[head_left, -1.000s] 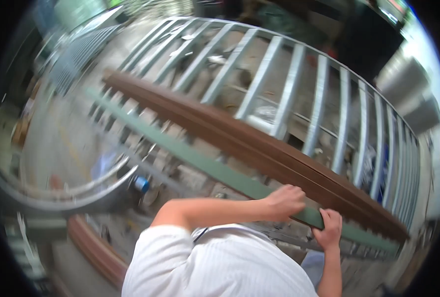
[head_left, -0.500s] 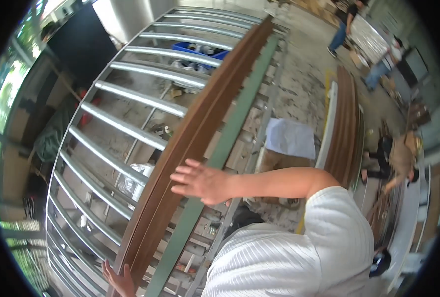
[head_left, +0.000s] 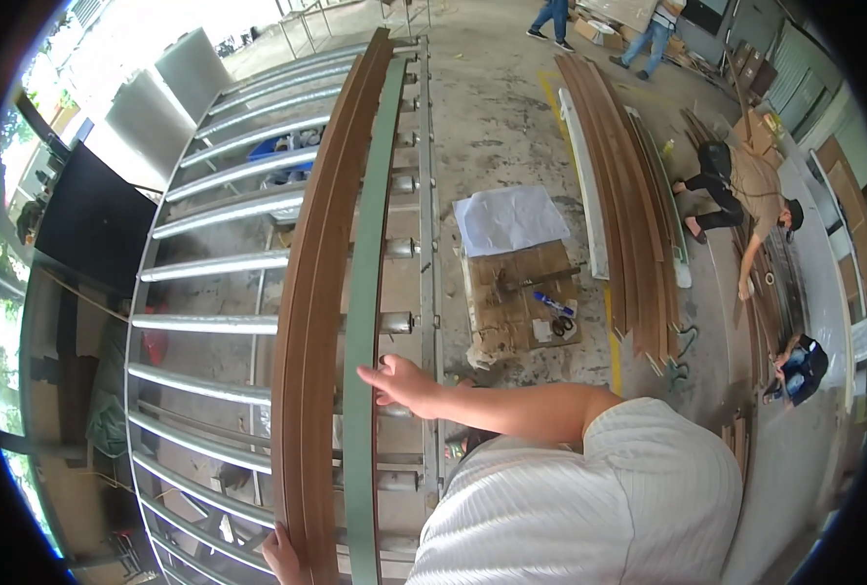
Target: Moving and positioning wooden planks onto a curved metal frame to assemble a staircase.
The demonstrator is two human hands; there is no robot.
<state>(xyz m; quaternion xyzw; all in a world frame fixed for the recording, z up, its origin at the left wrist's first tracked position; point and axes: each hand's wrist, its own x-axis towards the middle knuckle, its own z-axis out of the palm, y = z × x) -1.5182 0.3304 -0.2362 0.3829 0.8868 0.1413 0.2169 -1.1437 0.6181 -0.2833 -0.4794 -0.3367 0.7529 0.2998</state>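
Long brown boards [head_left: 308, 322] with grooved faces lie lengthwise over the metal rollers. Beside them on the right runs a long, narrow green strip [head_left: 361, 458], a slim gap apart from the boards. At the lower edge, my left hand [head_left: 280, 558] is closed against the boards' left edge, its fingers only partly showing. My right hand [head_left: 401, 386] reaches across to the green strip with the index finger stretched out and the other fingers loosely bent; it holds nothing. Whether its fingertip touches the strip is unclear.
The boards lie on a roller rack [head_left: 199, 325]; a blue bin [head_left: 275, 146] shows beneath. To the right, a cardboard-topped stand [head_left: 519, 283] carries white paper [head_left: 511, 219], scissors and a blue marker. More brown boards [head_left: 620, 195] lie beyond. A co-worker [head_left: 745, 185] bends over strips farther right.
The view has swung, so the boards now run nearly upright. My right hand has moved off the brown boards to the green strip. My left hand, spread before, is closed at the boards' edge.
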